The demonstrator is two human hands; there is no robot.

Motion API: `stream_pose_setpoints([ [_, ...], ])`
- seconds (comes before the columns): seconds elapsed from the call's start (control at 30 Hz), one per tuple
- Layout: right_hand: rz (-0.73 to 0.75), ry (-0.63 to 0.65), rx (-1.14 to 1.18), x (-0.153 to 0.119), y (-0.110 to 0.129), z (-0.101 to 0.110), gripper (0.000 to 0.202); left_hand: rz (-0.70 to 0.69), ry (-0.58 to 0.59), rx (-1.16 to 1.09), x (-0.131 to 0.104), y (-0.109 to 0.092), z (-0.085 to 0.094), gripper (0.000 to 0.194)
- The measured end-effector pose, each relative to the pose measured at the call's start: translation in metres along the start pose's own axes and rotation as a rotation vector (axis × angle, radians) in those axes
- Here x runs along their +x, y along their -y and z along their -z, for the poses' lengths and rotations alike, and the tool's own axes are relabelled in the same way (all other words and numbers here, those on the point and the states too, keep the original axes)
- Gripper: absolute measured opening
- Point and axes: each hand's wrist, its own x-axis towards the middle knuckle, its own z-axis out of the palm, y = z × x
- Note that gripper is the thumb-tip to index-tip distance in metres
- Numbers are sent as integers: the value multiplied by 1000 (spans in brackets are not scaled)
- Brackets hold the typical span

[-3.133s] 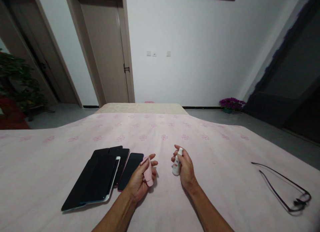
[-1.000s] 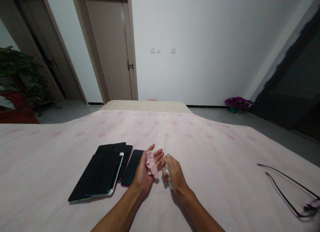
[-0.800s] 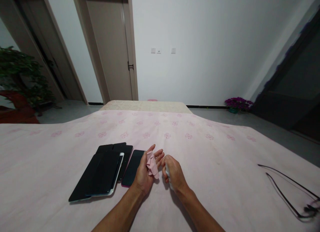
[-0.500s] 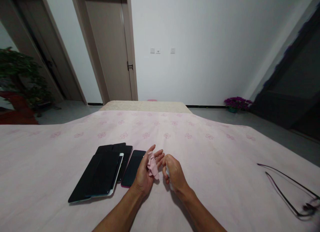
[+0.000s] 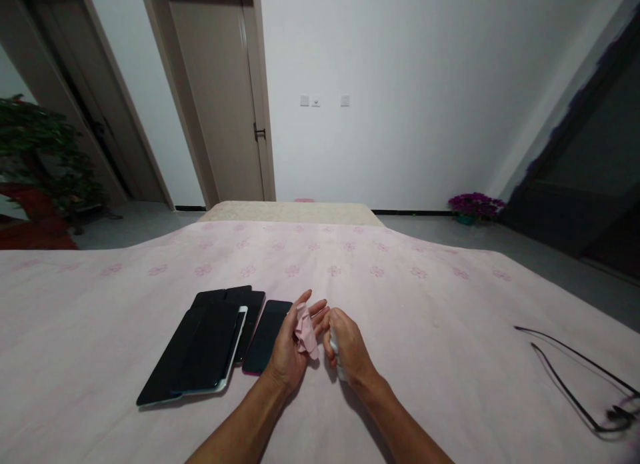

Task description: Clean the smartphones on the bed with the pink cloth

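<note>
A crumpled pink cloth [image 5: 305, 332] lies across the palm of my left hand [image 5: 290, 354], which is turned up with its fingers stretched out. Close on the right, my right hand [image 5: 349, 344] is closed around a small white object [image 5: 335, 344] mostly hidden by the fingers; its kind cannot be made out. A black-screened phone [image 5: 267, 334] lies flat just left of my left hand and is partly covered by it. Beside it is an overlapping pile of dark-screened devices, with a white-edged tablet [image 5: 213, 351] on top.
Everything rests on a pale pink flowered tablecloth [image 5: 425, 371]. Dark-framed glasses [image 5: 575, 377] lie at the far right. Beyond the table stand a closed door [image 5: 215, 84], a white wall, a green plant [image 5: 40, 144] and purple flowers [image 5: 475, 206] on the floor.
Slightly more of the white object shows in my right hand, whose grip has shifted a little. My left hand, the cloth and the devices stay in place.
</note>
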Motion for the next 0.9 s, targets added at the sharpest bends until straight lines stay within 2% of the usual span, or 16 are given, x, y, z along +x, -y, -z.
stream_pose_setpoints([
  [0.33,4,-2,-43,1,0,0,48,-12,9,23,-2,0,-1,50],
  [0.6,6,-23,-113,-1,11,0,46,-13,21,11,0,1,3,52],
  [0.9,32,16,-130,-1,5,3,47,-21,11,12,0,2,4,53],
])
